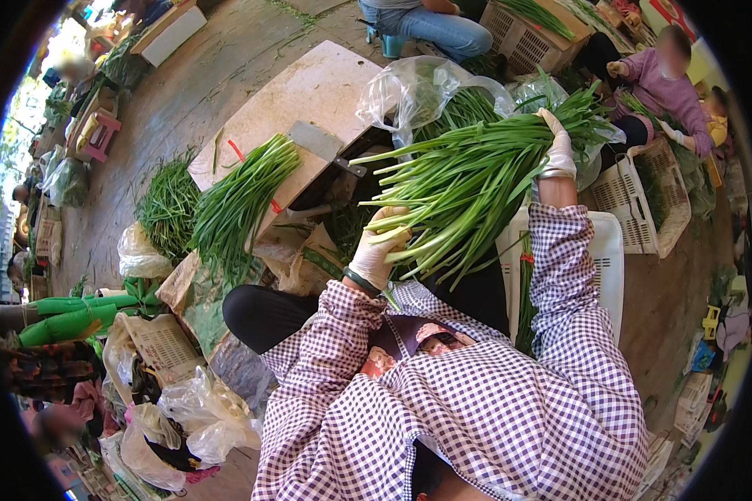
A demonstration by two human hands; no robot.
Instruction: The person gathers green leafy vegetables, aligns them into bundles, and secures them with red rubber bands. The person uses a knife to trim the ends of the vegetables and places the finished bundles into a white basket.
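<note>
A large loose bunch of garlic chives spreads across the space in front of me, pale cut ends to the left and leaves to the right. My right hand, in a whitish glove, grips its leafy part. At the lower left of the same bunch, my gloved left hand has its fingers closed around some stalk ends. Another bunch of chives lies on the pale board, with its leaves hanging over the near edge. Red ties show beside it. A flat metal plate rests on the board's edge.
A clear plastic bag with greens stands behind the held bunch. At my right is a white crate; a cream crate stands farther off. Loose greens lie left of the board. People sit nearby, one in jeans.
</note>
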